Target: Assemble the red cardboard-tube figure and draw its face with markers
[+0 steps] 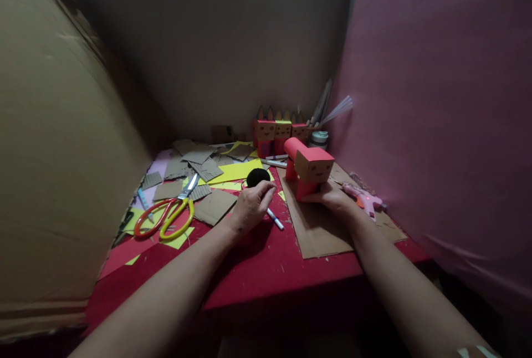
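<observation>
My right hand [330, 197] holds a red paper animal figure [319, 154] low at its legs. The figure has a box head with a brown cardboard front, a face drawn on it, and a red tube body. My left hand [252, 203] is closed in a pinch to the left of the figure; what its fingertips hold, if anything, is too small to make out. Just behind that hand sits a round black thing [257, 175]. A white and blue marker [275, 219] lies beside the hand on the red tablecloth [257, 280].
Scissors [183, 197] with red and yellow handles lie left among cardboard scraps [214, 206] and yellow paper [236, 171]. A cardboard sheet [320, 236] lies under the figure. A pink glue gun [366, 200] rests right. Similar eared figures [266, 131] and a lidded jar [319, 139] stand behind.
</observation>
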`<state>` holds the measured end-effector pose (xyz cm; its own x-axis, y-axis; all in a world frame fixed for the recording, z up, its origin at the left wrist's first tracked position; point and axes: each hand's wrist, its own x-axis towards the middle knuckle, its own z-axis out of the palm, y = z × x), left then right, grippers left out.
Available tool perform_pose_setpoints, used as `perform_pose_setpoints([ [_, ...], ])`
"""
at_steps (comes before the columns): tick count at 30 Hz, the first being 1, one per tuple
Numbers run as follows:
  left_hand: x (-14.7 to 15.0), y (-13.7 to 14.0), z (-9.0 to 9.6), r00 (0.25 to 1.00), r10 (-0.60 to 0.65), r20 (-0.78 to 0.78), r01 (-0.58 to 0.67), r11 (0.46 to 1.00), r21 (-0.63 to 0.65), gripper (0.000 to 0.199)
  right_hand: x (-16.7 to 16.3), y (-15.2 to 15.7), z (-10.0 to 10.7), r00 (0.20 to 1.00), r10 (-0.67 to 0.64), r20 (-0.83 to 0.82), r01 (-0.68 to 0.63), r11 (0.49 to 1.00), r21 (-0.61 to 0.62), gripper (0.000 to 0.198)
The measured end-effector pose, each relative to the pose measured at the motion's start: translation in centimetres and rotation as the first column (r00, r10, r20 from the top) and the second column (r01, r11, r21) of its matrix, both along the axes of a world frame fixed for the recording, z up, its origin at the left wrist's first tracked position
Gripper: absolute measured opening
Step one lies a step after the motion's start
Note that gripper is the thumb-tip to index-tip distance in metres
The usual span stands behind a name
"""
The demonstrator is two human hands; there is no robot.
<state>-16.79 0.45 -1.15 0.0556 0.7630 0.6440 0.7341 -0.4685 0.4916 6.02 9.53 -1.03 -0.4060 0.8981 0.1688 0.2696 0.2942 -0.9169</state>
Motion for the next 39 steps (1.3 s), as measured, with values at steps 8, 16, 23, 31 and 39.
perform_pose_setpoints([
  [8, 0.1, 0.0, 0.0, 1.0, 0.008, -0.001, -0.008, 1.0, -0.008, 0.022, -0.1, 0.7, -0.5, 1.0, -0.001, 0.018, 0.002, 0.999, -0.034, 0.052],
  [16, -0.2, 0.1, 0.1, 1.0, -0.002, 0.003, 0.002, 1.0, 0.0, 0.022, 0.1, 0.2, 0.3, 0.995, 0.043, -0.084, -0.052, 0.994, -0.099, 0.058],
  [23, -0.2, -0.1, 0.4, 1.0, -0.01, 0.004, 0.01, 1.0, -0.005, 0.022, 0.4, -0.6, 0.6, 0.954, 0.105, -0.282, -0.144, 0.982, -0.121, 0.055],
  [31, -0.4, 0.2, -0.1, 1.0, 0.003, 0.019, -0.003, 1.0, -0.011, 0.022, 0.8, -0.5, 2.1, 0.882, 0.199, -0.428, -0.249, 0.966, -0.065, 0.071],
  [39, -0.4, 0.1, 0.1, 1.0, 0.001, 0.021, 0.0, 1.0, -0.024, 0.021, 0.8, -1.1, 2.4, 0.923, 0.167, -0.347, -0.216, 0.97, -0.108, 0.065],
])
